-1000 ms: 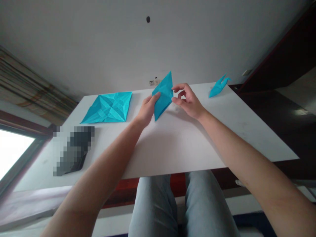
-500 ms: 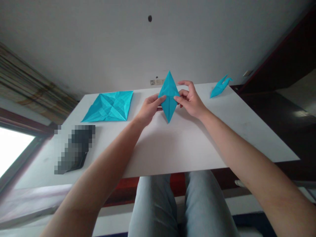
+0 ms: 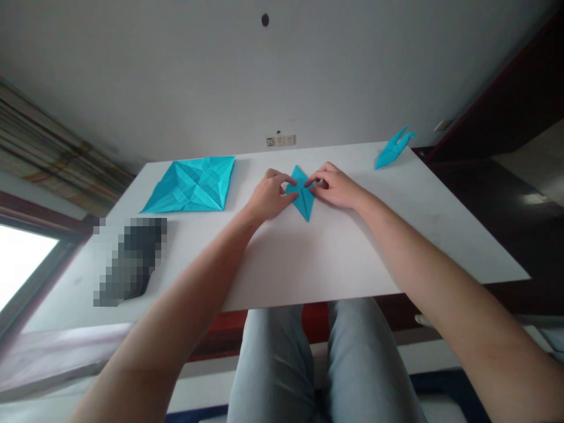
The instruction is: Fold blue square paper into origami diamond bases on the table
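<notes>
A blue diamond of folded origami paper [image 3: 304, 202] lies on the white table [image 3: 308, 264], one point toward me and a seam running down its near half. My left hand [image 3: 272, 195] is at its left corner, thumb and forefinger closed on the edge. From the right, my right hand [image 3: 337, 187] pinches the opposite corner, its fingertips resting on the paper. Parts of both side corners are hidden under my fingers.
A creased blue sheet [image 3: 194, 185] lies spread at the left of the table. Nearer me is a dark pixelated object [image 3: 136, 258]. A folded blue paper crane [image 3: 392, 150] stands at the far right. Behind the table rises a wall with sockets [image 3: 281, 140].
Both hands have lowered the paper diamond from an upright, raised position onto the tabletop. My right hand's raised fingers have come down onto the paper.
</notes>
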Available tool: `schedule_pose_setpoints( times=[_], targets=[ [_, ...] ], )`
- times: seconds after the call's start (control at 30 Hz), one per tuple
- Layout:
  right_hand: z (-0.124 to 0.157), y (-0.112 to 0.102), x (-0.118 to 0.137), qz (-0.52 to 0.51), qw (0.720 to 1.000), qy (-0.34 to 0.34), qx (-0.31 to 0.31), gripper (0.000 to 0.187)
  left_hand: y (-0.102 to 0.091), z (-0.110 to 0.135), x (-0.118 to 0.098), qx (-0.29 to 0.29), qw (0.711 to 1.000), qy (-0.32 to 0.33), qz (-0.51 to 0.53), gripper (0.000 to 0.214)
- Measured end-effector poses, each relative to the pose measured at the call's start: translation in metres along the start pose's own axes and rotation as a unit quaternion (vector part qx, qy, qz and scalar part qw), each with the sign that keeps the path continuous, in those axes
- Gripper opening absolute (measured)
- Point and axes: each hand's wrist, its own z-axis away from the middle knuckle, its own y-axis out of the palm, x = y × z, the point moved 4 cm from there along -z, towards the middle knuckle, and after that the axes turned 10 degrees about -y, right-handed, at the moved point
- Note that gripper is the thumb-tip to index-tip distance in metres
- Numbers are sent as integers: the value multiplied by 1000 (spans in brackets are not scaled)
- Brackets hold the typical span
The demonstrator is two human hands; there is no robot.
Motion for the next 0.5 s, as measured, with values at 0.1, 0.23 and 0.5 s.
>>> schedule_pose_setpoints(
  times=[0.1,0.23,0.5],
  targets=[
    [-1,0,2,-4,1000,-17,11,17,0,2,-5,17,999,26,-25,33],
    [-3,0,5,-45,999,-4,17,30,-1,2,-12,16,1000,10,-22,40],
    [0,-10,13,-35,996,-18,81,49,-20,-3,-8,121,992,6,20,29]
  ],
)
